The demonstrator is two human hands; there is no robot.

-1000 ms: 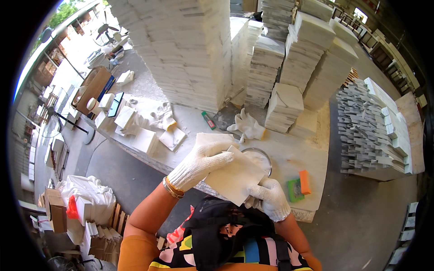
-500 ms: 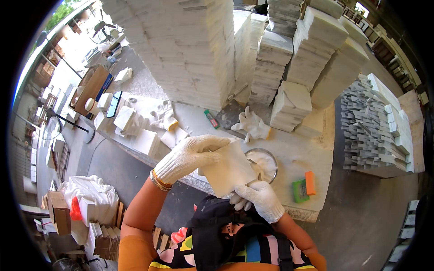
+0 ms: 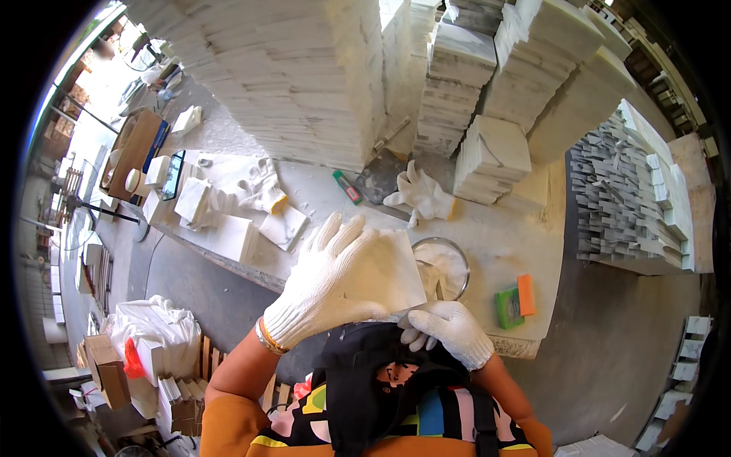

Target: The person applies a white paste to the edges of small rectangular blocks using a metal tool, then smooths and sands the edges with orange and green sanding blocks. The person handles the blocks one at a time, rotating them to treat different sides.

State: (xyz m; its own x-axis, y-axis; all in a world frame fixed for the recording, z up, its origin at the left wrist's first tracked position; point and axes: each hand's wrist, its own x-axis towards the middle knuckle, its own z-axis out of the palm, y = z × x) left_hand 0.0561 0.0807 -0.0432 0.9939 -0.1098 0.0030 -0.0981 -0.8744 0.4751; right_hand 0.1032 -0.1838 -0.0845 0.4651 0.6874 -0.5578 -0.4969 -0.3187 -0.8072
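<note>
A square white stone tile (image 3: 390,266) lies in front of me, partly covered by my left hand (image 3: 324,286). That gloved hand is open, fingers stretched over the tile's left side and thumb along its near edge. At the tile's near right corner, my gloved right hand (image 3: 448,332) is closed around a thin pointed blade (image 3: 439,290); its handle is hidden. Just beyond the blade sits a round metal-rimmed dish (image 3: 454,268) with pale powder or paste inside. Whether the right fingers also touch the tile, I cannot tell.
Tall stacks of white slabs (image 3: 289,84) rise behind the worktable (image 3: 495,244). Spare gloves (image 3: 420,196), a small green-and-red box (image 3: 347,187), a green sponge (image 3: 509,308) and an orange block (image 3: 526,295) lie on it. Loose tiles (image 3: 232,238) and a phone (image 3: 173,175) are at left.
My left hand has opened from its grip on the tile's edge and spread over its left side. The tile has turned slightly. My right hand still holds the blade near the corner.
</note>
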